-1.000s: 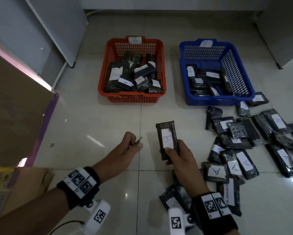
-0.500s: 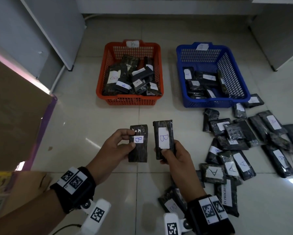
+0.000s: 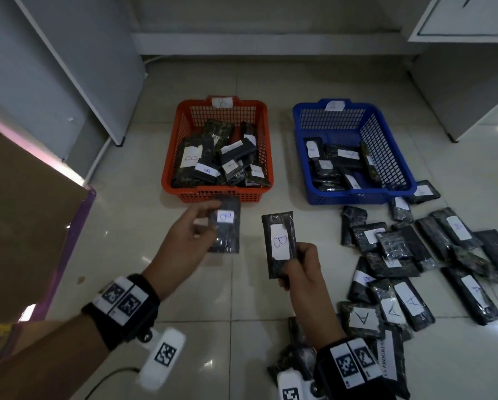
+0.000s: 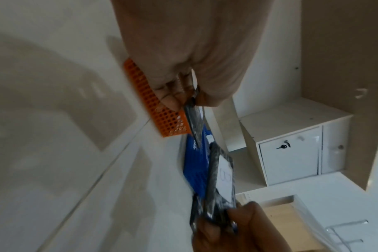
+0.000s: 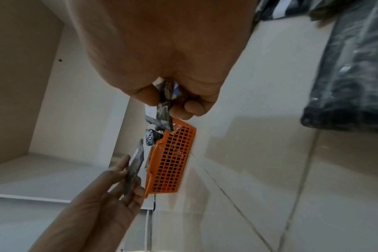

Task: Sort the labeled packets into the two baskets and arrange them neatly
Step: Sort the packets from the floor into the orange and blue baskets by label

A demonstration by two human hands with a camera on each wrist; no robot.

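The left hand (image 3: 184, 243) pinches a small dark packet (image 3: 224, 226) by its side, above the floor just before the near wall of the orange basket (image 3: 170, 174); its label seems to read B, though blurred. The right hand (image 3: 302, 269) grips the lower end of a larger packet labelled B (image 3: 279, 241), upright. The blue basket (image 3: 397, 157) stands further right, with loose packets (image 3: 409, 301) scattered on the tiles near its front right corner.
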